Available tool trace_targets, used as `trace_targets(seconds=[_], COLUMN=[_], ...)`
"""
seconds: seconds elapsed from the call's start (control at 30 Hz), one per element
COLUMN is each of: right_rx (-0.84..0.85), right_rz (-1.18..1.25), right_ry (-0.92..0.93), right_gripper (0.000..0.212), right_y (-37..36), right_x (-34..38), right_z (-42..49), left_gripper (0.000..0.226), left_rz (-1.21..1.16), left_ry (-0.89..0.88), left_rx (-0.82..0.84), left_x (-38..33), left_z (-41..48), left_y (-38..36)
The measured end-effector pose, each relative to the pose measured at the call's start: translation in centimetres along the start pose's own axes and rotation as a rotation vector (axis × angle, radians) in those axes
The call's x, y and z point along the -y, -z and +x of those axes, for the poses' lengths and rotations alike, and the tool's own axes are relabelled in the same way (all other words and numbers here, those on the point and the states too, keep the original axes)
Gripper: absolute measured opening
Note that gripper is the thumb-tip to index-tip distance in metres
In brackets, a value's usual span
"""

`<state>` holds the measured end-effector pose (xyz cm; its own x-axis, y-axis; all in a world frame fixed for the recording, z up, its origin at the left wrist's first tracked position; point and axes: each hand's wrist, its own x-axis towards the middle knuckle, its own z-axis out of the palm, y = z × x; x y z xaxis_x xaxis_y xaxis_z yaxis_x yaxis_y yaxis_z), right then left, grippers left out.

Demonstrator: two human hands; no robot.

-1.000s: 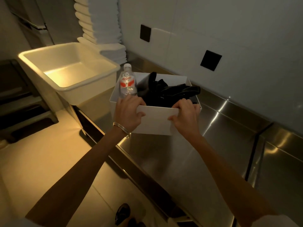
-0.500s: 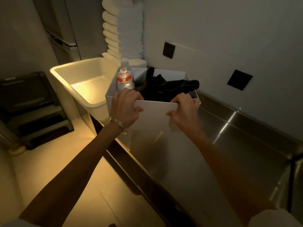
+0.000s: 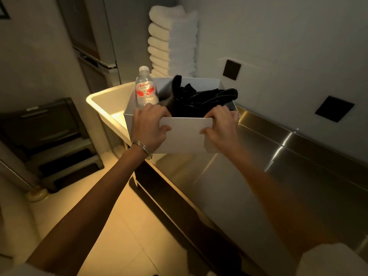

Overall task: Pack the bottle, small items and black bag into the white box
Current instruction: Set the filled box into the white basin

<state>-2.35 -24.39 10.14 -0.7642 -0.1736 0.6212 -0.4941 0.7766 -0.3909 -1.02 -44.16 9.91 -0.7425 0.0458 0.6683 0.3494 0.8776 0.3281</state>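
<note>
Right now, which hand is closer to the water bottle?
Left. The left hand grips the white box at its near wall, in front of the bottle; the right hand grips that wall farther over, by the black bag.

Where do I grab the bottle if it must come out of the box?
Best by the neck, from above. The bottle stands upright at the left end of the box, cap and label above the rim; the bag and the left hand crowd its lower sides.
</note>
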Motion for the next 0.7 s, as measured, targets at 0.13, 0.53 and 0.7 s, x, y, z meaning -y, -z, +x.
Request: trace_targets(seconds=[0.13,0.53,0.7], right_rx=[0.029,0.167,0.212], right_rz=[0.012,0.082,0.135], right_ry=[0.032,0.148,0.128], right_gripper=[0.029,0.030,0.032], right_y=[-2.9,-12.1,-16.1], right_x=[-0.1,-4.9,-7.4], right_z=[3.0,13.8,16.3], left_gripper=[0.023,0.022,0.022], left_rz=[0.003,0.079,0.143], left_ry=[0.037,0.236,0.251], left_rx=[-0.007,-0.052,-0.032], left_x=[2.9,8.6,10.4], left_z=[1.6,7.2,8.9], left_y=[-0.5,-6.3,-9.0])
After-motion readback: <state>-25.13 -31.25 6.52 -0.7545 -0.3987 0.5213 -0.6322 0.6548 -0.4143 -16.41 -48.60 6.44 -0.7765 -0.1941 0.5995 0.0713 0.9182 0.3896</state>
